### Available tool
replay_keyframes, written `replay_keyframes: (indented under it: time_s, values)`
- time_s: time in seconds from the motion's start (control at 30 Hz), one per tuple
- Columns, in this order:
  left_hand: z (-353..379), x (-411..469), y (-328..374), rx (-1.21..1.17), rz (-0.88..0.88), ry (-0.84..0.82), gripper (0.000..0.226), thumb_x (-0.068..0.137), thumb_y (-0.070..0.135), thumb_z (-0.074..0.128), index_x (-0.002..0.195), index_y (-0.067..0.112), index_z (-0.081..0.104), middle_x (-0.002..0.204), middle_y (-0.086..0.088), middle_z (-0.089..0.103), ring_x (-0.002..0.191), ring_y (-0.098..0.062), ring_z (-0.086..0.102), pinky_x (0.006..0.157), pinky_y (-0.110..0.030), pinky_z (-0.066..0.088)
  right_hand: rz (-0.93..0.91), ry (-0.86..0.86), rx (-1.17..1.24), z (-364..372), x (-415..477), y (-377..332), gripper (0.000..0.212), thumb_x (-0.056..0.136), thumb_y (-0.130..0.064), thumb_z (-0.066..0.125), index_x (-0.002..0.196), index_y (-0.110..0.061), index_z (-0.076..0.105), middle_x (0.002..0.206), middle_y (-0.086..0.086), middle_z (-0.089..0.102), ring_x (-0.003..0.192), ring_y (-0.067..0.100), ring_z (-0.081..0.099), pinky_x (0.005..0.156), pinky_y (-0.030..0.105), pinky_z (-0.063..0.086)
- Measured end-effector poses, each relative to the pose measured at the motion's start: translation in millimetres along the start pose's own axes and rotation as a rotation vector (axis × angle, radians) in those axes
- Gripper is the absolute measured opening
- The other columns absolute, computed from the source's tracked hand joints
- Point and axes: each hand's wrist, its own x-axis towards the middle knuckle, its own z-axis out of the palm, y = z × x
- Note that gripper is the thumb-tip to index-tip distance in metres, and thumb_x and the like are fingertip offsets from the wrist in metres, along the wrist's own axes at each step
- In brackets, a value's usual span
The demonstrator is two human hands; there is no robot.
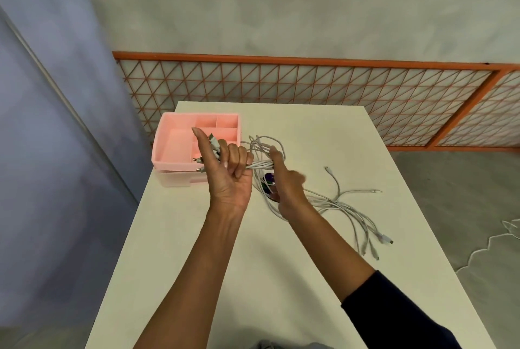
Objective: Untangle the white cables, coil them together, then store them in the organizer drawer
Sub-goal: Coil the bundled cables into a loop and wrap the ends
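Two hands clamp: left hand (228, 174) grips white cables (261, 164); right hand (285, 182) pinches them.

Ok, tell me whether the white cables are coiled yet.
Not coiled: the left hand grips one end of the white cables, while their far ends trail spread across the table.

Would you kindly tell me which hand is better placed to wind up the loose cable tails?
Probably the right hand: it touches the cables beside their loose tails, while the left hand grips the bundled ends.
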Motion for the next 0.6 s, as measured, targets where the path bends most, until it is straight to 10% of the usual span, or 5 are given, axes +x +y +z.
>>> replay_keyframes:
  time_s: [0.07,0.23,0.37,0.5,0.6]
  values:
    - [-2,-2,-5,0.025,-0.008,-0.016,0.063,0.092,0.061,0.040,0.049,0.020,0.018,0.044,0.001,0.009,0.039,-0.011,0.011,0.046,-0.021,0.028,0.196,-0.196,0.308,1,-3,-6,0.037,0.094,-0.048,0.050,0.083,-0.013,0.054,0.072,0.002,0.058,0.064,0.016,0.053,0.059,0.026,0.039]
    - [-31,-5,-18,0.162,-0.090,-0.181,0.063,0.063,0.069,0.067,0.044,0.019,0.036,0.050,0.001,0.037,0.058,-0.013,0.044,0.072,-0.022,0.045,0.016,-0.297,0.693,-3,0,-31,0.035,0.104,-0.029,0.036,0.074,-0.012,0.042,0.041,-0.004,0.041,0.049,0.013,0.053,0.057,0.030,0.050]
    - [-55,-9,-12,0.187,-0.267,-0.347,0.059,0.048,0.066,0.081,0.061,0.012,0.060,0.090,-0.007,0.064,0.108,-0.024,0.060,0.101,-0.031,0.045,-0.112,-0.463,0.513,-13,8,-35,0.037,0.104,-0.031,0.032,0.072,-0.015,0.037,0.044,-0.008,0.022,0.036,0.007,0.025,0.047,0.023,0.041]
    - [-68,-15,1,0.189,-0.438,-0.207,0.095,0.036,0.074,0.079,0.095,0.000,0.072,0.108,-0.014,0.067,0.108,-0.028,0.062,0.101,-0.039,0.047,-0.140,-0.601,0.303,-27,16,-41,0.036,0.104,-0.034,0.033,0.072,-0.017,0.035,0.046,-0.009,0.020,0.036,0.005,0.020,0.037,0.018,0.030]
    - [-68,-5,8,0.417,-0.277,-0.141,0.074,0.066,0.068,0.070,0.115,0.012,0.063,0.108,-0.003,0.064,0.103,-0.019,0.057,0.099,-0.036,0.039,-0.083,-0.705,0.090,-43,20,-49,0.036,0.103,-0.038,0.033,0.072,-0.019,0.035,0.048,-0.010,0.021,0.037,0.003,0.017,0.034,0.016,0.018]
